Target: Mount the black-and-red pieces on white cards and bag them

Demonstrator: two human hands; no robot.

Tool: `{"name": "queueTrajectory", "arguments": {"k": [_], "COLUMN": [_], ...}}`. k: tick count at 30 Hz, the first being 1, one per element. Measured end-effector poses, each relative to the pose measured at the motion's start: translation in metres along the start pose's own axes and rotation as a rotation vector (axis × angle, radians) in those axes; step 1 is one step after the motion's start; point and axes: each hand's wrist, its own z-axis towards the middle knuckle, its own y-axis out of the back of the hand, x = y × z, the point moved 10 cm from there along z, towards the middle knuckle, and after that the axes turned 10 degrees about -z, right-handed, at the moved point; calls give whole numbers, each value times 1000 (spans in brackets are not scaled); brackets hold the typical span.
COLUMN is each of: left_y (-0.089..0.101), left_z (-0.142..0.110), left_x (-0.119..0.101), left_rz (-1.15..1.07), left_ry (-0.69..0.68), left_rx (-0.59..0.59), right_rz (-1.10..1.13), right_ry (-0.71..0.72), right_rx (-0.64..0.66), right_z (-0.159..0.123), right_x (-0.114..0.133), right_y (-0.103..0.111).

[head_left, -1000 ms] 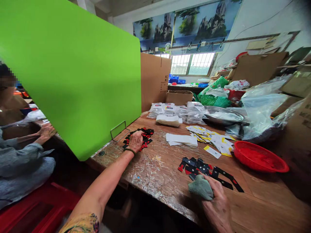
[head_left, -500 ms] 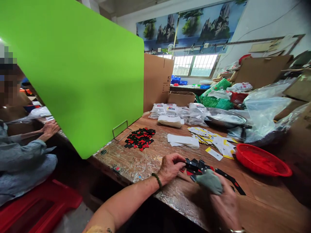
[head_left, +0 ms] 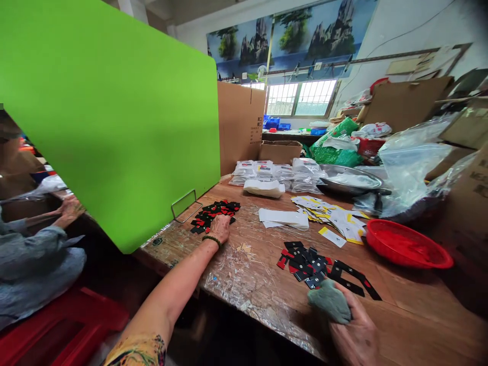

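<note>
My left hand (head_left: 220, 228), with a dark bead bracelet at the wrist, reaches to a pile of small black and red flat pieces (head_left: 208, 213) beside the green panel. Its fingers are curled down at the pile's near right edge, and whatever they hold is hidden. My right hand (head_left: 356, 325) is closed around a bunched grey-green cloth (head_left: 330, 301) near the front of the table. Just beyond the cloth lies a second pile of black and red pieces with shiny round dots (head_left: 307, 264). Longer black strips (head_left: 356, 277) lie to its right.
A tall green panel (head_left: 125, 127) stands at the left, a red basin (head_left: 407, 244) at the right. White paper strips (head_left: 284, 218), yellow-white cards (head_left: 335, 218) and bagged packs (head_left: 278, 172) lie farther back. Another person's hand (head_left: 71, 209) shows beyond the panel.
My left hand has moved left and away from me, from the near pile to the far pile. My right hand still holds the cloth, slightly lower in view. The view has shifted a little.
</note>
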Motion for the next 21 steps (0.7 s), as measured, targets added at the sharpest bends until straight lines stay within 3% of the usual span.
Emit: {"name": "queueTrajectory", "arguments": {"k": [4,6,8,10,12,15,17,19,21], "left_y": [16,9,-9,-38,-49,-55,-63,-72,-71], "left_z": [-19,-44,-77,-109,-131,-135,-125,-111,-95], "left_x": [-2,-17,-40,-67,-87,-103,-111,-123,-132], "left_rz": [-146,-249,-412,-935,-1252,-1437,-1458,-1361,-1093], "left_ry": [8,-4,-27,10,70,121,112,24,-144], "left_rx": [-82,-87,-16,193,269,272,267,286,267], "right_rz": [27,67,108,158,207,179,83,-8,-123], "right_ry": [125,218,306,376,399,325,233,157,112], "right_rx": [100,107,108,125,202,250,161,39,-51], "right_z": [-1,-2,-4,-5,-5,5,18,29,35], "right_x": [32,60,91,117,127,103,67,32,4], "right_y": [-23,-32,-40,-49,-58,-57,-38,-13,7]}}
